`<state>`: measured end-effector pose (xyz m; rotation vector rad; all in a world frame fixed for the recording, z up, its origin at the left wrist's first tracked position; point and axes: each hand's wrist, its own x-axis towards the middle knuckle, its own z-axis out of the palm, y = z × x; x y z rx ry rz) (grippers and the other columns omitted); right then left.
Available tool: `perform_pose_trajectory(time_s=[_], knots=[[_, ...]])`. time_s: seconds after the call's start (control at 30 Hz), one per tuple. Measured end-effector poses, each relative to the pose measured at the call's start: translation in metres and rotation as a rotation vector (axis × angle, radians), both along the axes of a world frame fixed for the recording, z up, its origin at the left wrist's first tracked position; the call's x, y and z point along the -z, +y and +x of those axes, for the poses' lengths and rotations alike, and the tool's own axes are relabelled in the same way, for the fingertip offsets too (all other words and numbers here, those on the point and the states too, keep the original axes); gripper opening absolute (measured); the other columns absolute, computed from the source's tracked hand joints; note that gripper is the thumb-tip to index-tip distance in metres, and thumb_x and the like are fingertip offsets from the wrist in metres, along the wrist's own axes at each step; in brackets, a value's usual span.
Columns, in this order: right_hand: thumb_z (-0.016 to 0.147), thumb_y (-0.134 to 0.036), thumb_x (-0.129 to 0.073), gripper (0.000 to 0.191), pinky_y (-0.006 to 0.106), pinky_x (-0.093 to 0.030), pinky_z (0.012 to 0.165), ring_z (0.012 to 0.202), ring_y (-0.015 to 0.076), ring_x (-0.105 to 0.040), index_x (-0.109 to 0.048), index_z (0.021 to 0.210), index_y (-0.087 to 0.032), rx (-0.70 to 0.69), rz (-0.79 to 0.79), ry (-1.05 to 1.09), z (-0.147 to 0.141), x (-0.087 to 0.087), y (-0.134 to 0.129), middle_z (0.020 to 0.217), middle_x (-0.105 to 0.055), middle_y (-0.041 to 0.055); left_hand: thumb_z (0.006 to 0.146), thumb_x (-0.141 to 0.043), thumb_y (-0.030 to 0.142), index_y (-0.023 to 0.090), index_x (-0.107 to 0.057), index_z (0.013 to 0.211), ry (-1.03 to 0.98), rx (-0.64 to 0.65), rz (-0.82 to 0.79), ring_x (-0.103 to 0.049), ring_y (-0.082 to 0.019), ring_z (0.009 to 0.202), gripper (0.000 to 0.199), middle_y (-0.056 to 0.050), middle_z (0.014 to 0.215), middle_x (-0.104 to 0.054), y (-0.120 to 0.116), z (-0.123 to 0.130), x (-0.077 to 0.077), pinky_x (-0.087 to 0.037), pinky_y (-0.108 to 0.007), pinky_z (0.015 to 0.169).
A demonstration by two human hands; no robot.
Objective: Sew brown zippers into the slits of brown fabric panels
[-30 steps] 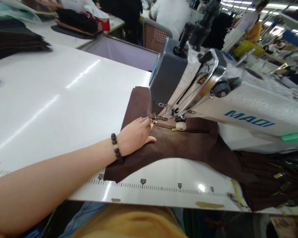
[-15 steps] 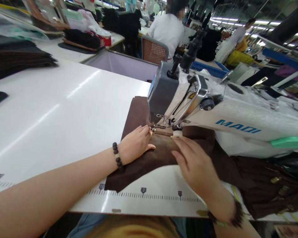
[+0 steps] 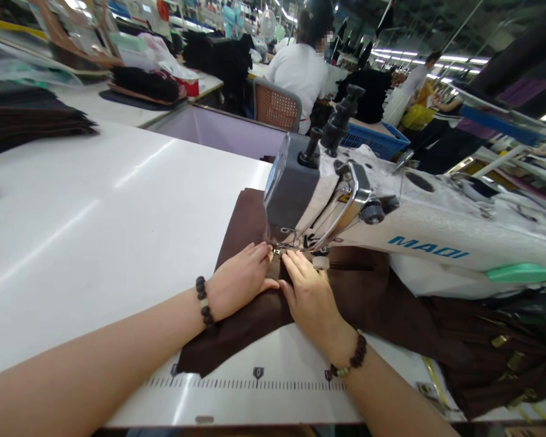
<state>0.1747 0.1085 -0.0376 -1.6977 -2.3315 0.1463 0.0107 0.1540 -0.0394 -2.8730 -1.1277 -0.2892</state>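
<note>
Brown fabric (image 3: 241, 328) lies under the needle area of a white sewing machine (image 3: 432, 224). My left hand (image 3: 243, 276) rests flat on the fabric, left of the presser foot (image 3: 277, 251), fingers stretched and thumb pointing right. Just right of the foot, my right hand (image 3: 309, 291) lies on the same fabric, its fingers extended toward the needle area. The two thumbs nearly meet. Neither hand grips anything. A zipper-like dark strip (image 3: 352, 266) runs along the fabric to the right, beside a white roller (image 3: 321, 262).
More brown fabric with gold metal pieces (image 3: 500, 341) lies at the right. Dark stacked cloth (image 3: 31, 115) sits at the far left on the white table (image 3: 95, 255). Behind the machine are a chair (image 3: 277, 108), a seated person in white (image 3: 298, 73) and a blue crate (image 3: 377, 139).
My right hand has moved left, from beside the roller to next to the presser foot. My left hand stays on the fabric by the foot. The camera view has shifted slightly.
</note>
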Motion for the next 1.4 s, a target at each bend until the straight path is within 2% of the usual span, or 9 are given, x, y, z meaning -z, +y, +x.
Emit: perform_pose_trajectory(time_s=[0.2, 0.47, 0.63, 1.03, 1.23, 1.4], knots=[[0.088, -0.02, -0.046, 0.038, 0.042, -0.03, 0.102, 0.122, 0.0223, -0.041, -0.048, 0.125, -0.017, -0.012, -0.004, 0.073, 0.0021, 0.002, 0.0016, 0.133, -0.046, 0.0063, 0.081, -0.057, 0.046, -0.001, -0.053, 0.113, 0.033, -0.006, 0.004, -0.048, -0.027, 0.113, 0.057, -0.019, 0.115, -0.055, -0.0012, 0.0011, 0.0021, -0.037, -0.038, 0.101], [0.089, -0.021, -0.043, 0.041, 0.044, -0.035, 0.1, 0.122, 0.0222, -0.041, -0.045, 0.129, -0.016, -0.028, -0.018, 0.063, 0.0053, 0.0031, 0.0017, 0.135, -0.044, 0.0067, 0.08, -0.059, 0.044, 0.0, -0.054, 0.111, -0.002, -0.023, 0.003, -0.05, -0.028, 0.113, 0.054, -0.02, 0.113, -0.057, -0.0018, 0.003, 0.0038, -0.039, -0.038, 0.1], [0.089, -0.022, -0.042, 0.039, 0.045, -0.032, 0.103, 0.122, 0.0232, -0.041, -0.048, 0.127, -0.014, -0.037, -0.008, 0.042, 0.003, 0.0031, 0.002, 0.134, -0.045, 0.0081, 0.078, -0.061, 0.045, 0.002, -0.056, 0.108, -0.008, -0.031, 0.023, -0.052, -0.027, 0.109, 0.053, -0.018, 0.112, -0.057, -0.0011, 0.0024, 0.0017, -0.042, -0.037, 0.097], [0.089, -0.021, -0.041, 0.039, 0.046, -0.032, 0.103, 0.12, 0.0237, -0.043, -0.048, 0.127, -0.012, -0.01, -0.037, 0.006, 0.0002, -0.001, 0.0021, 0.13, -0.048, 0.0104, 0.078, -0.062, 0.043, 0.001, -0.052, 0.114, -0.007, -0.024, -0.01, -0.048, -0.027, 0.115, 0.056, -0.018, 0.116, -0.055, 0.0007, 0.003, 0.001, -0.04, -0.036, 0.099], [0.089, -0.019, -0.041, 0.04, 0.044, -0.033, 0.102, 0.118, 0.0231, -0.044, -0.046, 0.128, -0.012, 0.0, -0.046, 0.001, -0.0009, -0.0018, 0.005, 0.129, -0.05, 0.0109, 0.078, -0.063, 0.042, 0.004, -0.054, 0.112, -0.042, -0.026, -0.015, -0.049, -0.026, 0.114, 0.052, -0.017, 0.114, -0.056, 0.0042, 0.0026, 0.0016, -0.04, -0.035, 0.098], [0.09, -0.02, -0.041, 0.04, 0.042, -0.033, 0.102, 0.118, 0.0227, -0.044, -0.046, 0.129, -0.012, 0.006, -0.062, -0.002, -0.0007, -0.0016, 0.0083, 0.126, -0.052, 0.0114, 0.08, -0.06, 0.044, 0.006, -0.057, 0.105, -0.006, -0.033, -0.015, -0.053, -0.024, 0.105, 0.046, -0.014, 0.106, -0.058, 0.0063, 0.0033, 0.0016, -0.042, -0.033, 0.093]])
